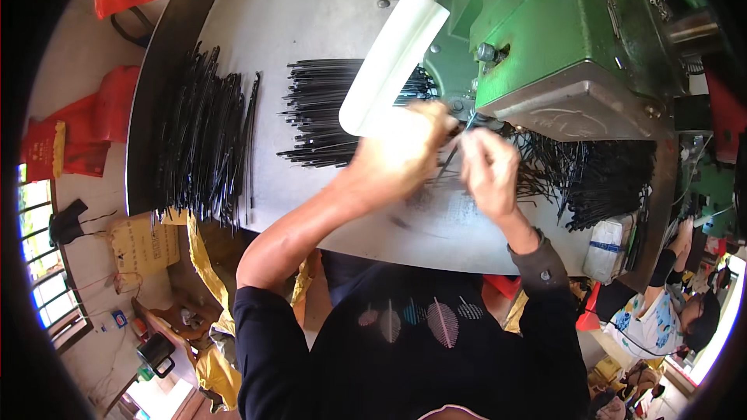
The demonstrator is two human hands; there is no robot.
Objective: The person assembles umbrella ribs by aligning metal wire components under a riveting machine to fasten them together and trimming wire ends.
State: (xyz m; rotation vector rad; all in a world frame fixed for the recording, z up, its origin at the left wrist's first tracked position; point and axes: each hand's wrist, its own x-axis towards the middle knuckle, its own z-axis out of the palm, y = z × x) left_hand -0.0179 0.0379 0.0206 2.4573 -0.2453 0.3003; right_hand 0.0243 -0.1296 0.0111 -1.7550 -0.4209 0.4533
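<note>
Both hands are close together at the front of a green machine (545,54). My left hand (408,140) is whitened by glare and slightly blurred; its fingers look curled, and what they hold is hidden. With thumb and fingers pinched together, my right hand (490,167) is just below the machine's small tooling (471,115). A thin black strip (447,162) slants down between the hands, its upper end near the right fingertips; which hand grips it is unclear. Beside my left hand lies a middle pile of thin black strips (319,113), its right part behind a white lamp (393,62).
Another strip pile (198,144) lies at the left of the metal table (264,8), along its raised dark edge (159,93). More strips (607,183) are heaped on the right, near a pale block (607,249) with a blue band. At far right another person (654,319) is working.
</note>
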